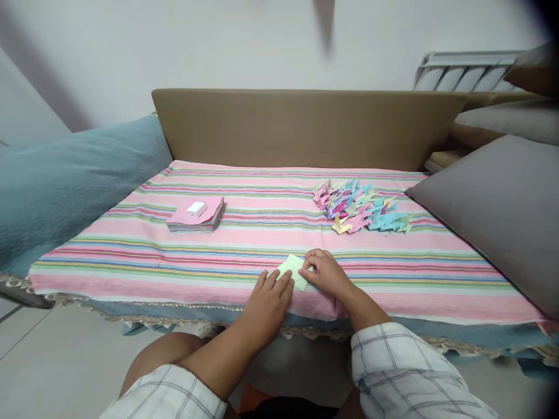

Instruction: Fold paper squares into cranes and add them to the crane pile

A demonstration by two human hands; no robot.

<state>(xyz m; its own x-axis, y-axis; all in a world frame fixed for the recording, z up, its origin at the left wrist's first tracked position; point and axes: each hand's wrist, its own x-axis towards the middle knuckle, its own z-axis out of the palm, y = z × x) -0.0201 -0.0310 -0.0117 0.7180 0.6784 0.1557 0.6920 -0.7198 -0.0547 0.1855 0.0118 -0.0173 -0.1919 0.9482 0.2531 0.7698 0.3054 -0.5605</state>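
I'm working a fold in the pale green paper (289, 265), w/ both hands on it. My L hand (268, 304) is open, fingers spread & laid flat over its L / near part, so it acts as the hold-down. My R hand (324, 270) is closed up, thumb & fingertips pinching the R edge; can't tell exactly how many layers are in the pinch b/c the fingers cover them.

To do this well, imo: L fingers flat & firm so the sheet doesn't skid on the striped cloth (244, 238), which is soft & prob gives a bit under pressure. R pinch should be light, edges lined up before any hard crease, then a thumb run from the middle outward. Pressing too early = crooked crease; tugging too hard = torn corner.

Position-wise, the paper lies btwn my hands, near the front edge of the cloth: L fingertips on top of it, R fingertips at its R side, far corner poking out past both. Well apart from it, the paper stack (195, 219) w/ a small white block (197, 208) on top is off to the far L, & the origami cranes (362, 208) are to the far R.
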